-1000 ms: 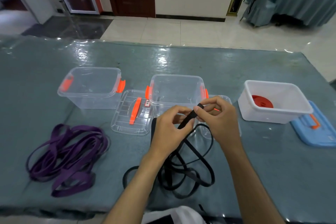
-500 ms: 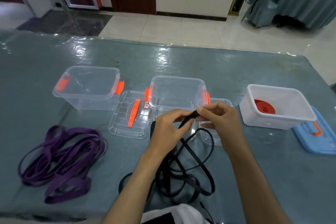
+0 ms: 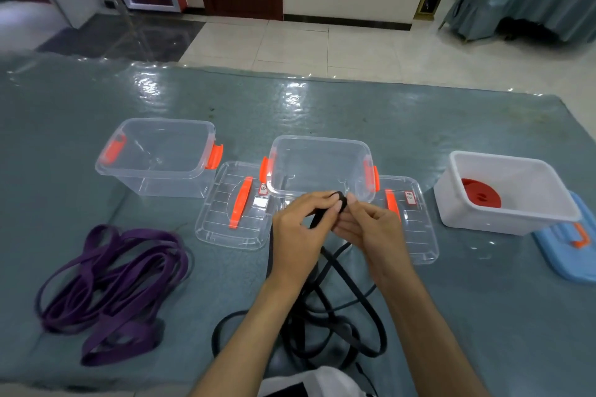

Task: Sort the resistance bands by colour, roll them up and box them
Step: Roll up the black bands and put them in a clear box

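Both hands meet just in front of the middle clear box (image 3: 319,167). My left hand (image 3: 300,232) and my right hand (image 3: 371,229) pinch the end of a black band (image 3: 338,201), which is curled into a small tight roll between the fingertips. The rest of the black bands (image 3: 338,325) lie in a loose tangle on the table under my forearms. A heap of purple bands (image 3: 113,287) sits at the near left. A rolled red band (image 3: 480,195) lies inside the white box (image 3: 516,216) at the right. Another clear box (image 3: 158,158) stands at the left.
Two clear lids with orange handles lie flat, one (image 3: 235,206) between the clear boxes, the other (image 3: 409,219) right of the middle box. A blue lid (image 3: 567,251) lies beside the white box. A glossy grey-blue cover (image 3: 354,113) spans the table.
The straight black band end held up between my fingers has been curled into a small roll. My hands have shifted slightly and the view has tilted a little.
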Demonstrator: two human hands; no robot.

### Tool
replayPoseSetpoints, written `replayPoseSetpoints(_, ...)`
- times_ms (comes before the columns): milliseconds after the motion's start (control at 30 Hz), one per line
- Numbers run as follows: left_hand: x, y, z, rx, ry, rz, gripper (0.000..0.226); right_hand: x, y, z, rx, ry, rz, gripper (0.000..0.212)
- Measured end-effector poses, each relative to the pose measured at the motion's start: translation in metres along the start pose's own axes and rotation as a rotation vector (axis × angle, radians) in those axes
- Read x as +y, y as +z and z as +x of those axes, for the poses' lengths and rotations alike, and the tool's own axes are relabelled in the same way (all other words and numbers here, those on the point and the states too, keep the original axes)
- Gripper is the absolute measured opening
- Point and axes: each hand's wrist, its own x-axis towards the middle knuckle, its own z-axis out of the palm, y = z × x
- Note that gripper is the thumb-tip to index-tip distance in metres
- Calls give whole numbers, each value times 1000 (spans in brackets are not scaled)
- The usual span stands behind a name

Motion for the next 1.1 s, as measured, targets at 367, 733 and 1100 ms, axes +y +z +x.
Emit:
replayPoseSetpoints(367,17,-5,-9,58,-138,-223,10,-10,-13,-11,-14,-280,-291,17)
replayPoseSetpoints(733,44,-30,-23,-164,-142,-270,11,-27,-42,-32,-266,-425,-405,12)
replayPoseSetpoints(1100,59,-21,-43,-84,-180,-228,9,-18,-52,-53,-304,-454,-295,18)
